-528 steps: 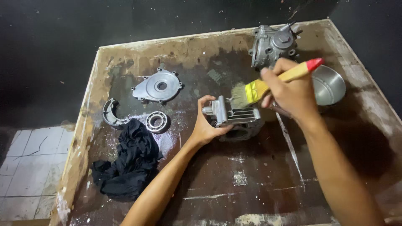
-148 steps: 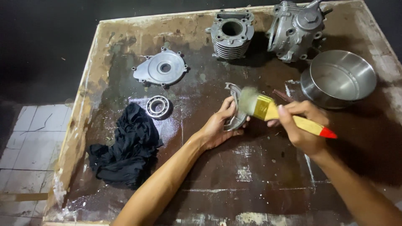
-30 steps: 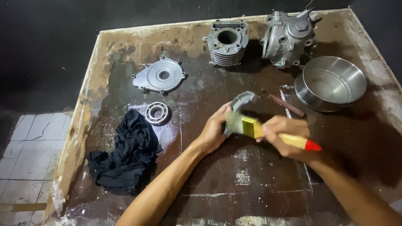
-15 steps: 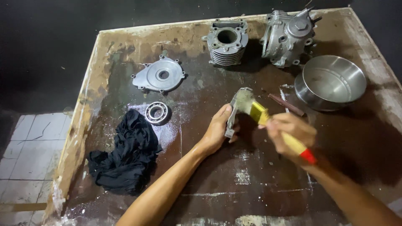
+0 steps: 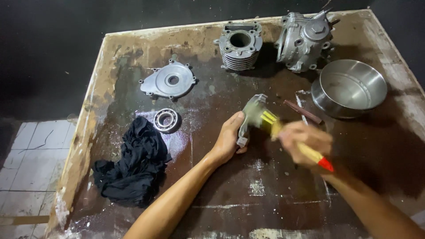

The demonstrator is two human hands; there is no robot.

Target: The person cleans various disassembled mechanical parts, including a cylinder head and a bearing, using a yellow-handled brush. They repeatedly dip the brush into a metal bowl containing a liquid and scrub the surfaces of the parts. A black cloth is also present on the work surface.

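The left hand (image 5: 229, 138) is gripping a curved grey metal part (image 5: 245, 126), fingers closed around its lower edge and thumb pressing along its side, holding it upright on the table (image 5: 265, 199) near the middle. The right hand (image 5: 305, 142) is closing firmly around the wooden handle of a paintbrush (image 5: 287, 137), which has a red tip at 4 o'clock and a yellow band by the bristles; the bristles are touching the top of the metal part at 10 o'clock from that hand. The right hand and brush are showing motion blur.

At 12 o'clock from the metal part a finned cylinder (image 5: 239, 45) is standing, with a bulky engine casting (image 5: 303, 36) just beside it at 3 o'clock. A steel bowl (image 5: 349, 86) is sitting at 2 o'clock, and a thin dark stick (image 5: 303, 111) is lying between bowl and hands. At 10 o'clock a flat metal cover (image 5: 169, 80) is lying, with a bearing ring (image 5: 166, 119) below it and a black rag (image 5: 133, 166) at 8 o'clock.
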